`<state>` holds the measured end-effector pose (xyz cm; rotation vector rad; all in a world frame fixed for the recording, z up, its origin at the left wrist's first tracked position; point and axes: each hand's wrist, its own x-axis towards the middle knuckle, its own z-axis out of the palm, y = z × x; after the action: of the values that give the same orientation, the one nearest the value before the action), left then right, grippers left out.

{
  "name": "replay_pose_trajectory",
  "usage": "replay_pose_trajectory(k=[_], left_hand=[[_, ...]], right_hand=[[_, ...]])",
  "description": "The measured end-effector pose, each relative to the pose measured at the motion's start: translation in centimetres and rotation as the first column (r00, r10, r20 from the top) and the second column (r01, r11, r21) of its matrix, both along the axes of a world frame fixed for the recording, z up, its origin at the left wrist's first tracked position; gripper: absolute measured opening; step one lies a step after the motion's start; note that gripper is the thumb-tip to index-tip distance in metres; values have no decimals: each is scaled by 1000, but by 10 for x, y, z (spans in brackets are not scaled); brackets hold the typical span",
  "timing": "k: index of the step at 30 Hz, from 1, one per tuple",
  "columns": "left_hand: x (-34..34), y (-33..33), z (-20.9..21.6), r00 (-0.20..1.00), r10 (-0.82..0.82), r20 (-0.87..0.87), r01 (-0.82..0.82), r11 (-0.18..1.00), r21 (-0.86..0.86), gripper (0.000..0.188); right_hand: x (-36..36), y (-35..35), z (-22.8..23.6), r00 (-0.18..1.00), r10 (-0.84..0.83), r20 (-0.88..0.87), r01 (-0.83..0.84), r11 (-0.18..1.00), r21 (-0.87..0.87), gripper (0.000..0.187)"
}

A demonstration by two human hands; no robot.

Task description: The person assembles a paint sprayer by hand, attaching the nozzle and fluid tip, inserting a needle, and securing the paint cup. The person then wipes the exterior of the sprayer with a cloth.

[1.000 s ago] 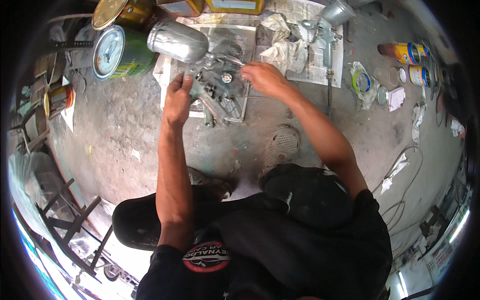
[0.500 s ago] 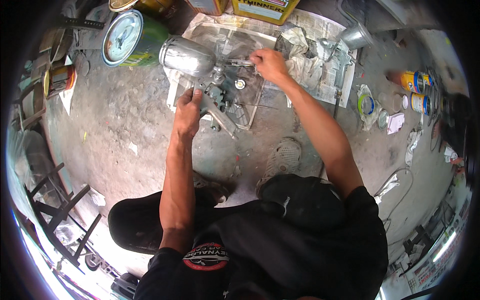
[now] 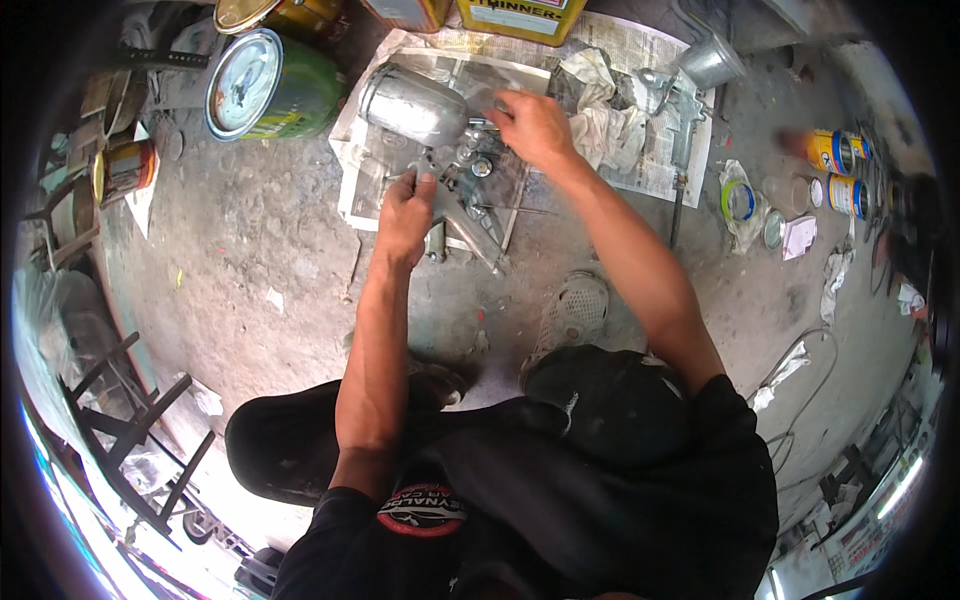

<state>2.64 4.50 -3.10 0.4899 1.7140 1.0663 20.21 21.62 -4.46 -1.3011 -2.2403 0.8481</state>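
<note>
My left hand (image 3: 407, 215) is closed round the grey metal body of a spray gun (image 3: 465, 222), held above the newspaper. Its round silver cup (image 3: 412, 104) lies tilted on its side, joined to the gun by a fitting (image 3: 468, 148). At the fitting's far right, my right hand (image 3: 537, 128) is closed on a slim silver wrench-like tool (image 3: 485, 124); the fingers and tool are partly blurred. Small metal parts lie on the newspaper below the gun, among them a round piece (image 3: 482, 167). The hand hides part of the gun's body.
A green can (image 3: 305, 92) with a pale lid stands at far left, a yellow rectangular can (image 3: 520, 20) at the back. White rags (image 3: 610, 140) and another spray gun (image 3: 684, 110) lie on the newspaper (image 3: 650, 50) at right. Small yellow cans (image 3: 845, 195) sit farther right.
My left hand has moved to the right with the spray gun and cup. The cup is now closer to my right hand, and less of the tool shows between them.
</note>
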Motion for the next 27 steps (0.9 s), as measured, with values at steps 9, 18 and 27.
replay_pose_trajectory(k=[9,18,27], left_hand=[[25,25,32,983,-119,137,114,993,39,45],[50,37,38,914,-118,389,77,990,119,37],[62,45,47,879,-81,470,18,990,138,27]], right_hand=[[115,-10,10,901,-267,342,296,955,-35,45],[117,-50,54,974,-187,127,202,973,-111,44],[90,-83,71,986,3,-169,-93,846,-525,47]])
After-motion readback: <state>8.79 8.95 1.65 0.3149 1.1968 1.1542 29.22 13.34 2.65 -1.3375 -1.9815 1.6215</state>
